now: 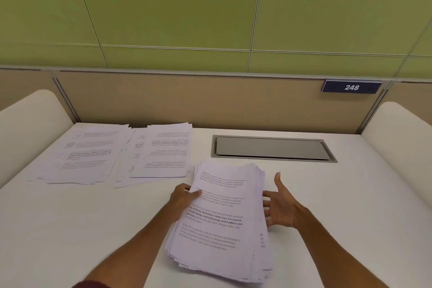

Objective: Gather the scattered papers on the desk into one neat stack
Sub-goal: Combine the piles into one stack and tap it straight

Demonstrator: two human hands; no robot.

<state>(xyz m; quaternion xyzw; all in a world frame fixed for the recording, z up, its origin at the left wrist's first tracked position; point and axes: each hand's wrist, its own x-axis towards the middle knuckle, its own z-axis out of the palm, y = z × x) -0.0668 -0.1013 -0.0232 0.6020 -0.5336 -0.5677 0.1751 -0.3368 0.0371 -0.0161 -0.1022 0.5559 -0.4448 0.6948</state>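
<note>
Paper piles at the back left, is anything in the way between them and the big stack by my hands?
Nothing visible. Only bare desk lies between the far-left pile, the pile beside it, and the big stack; the metal flap sits off to the right.

Counter (70, 229): white and smooth, filling the lower half of the frame.
Near stack (217, 217): thick, printed sheets with ragged edges, lying slightly askew at lower centre.
Left pile (86, 154): loose printed sheets fanned flat at centre left.
Middle pile (163, 149): just right of it, edges overlapping, text upside down.
Grey flap (272, 148): recessed into the counter, right of centre, above the near stack.
</note>
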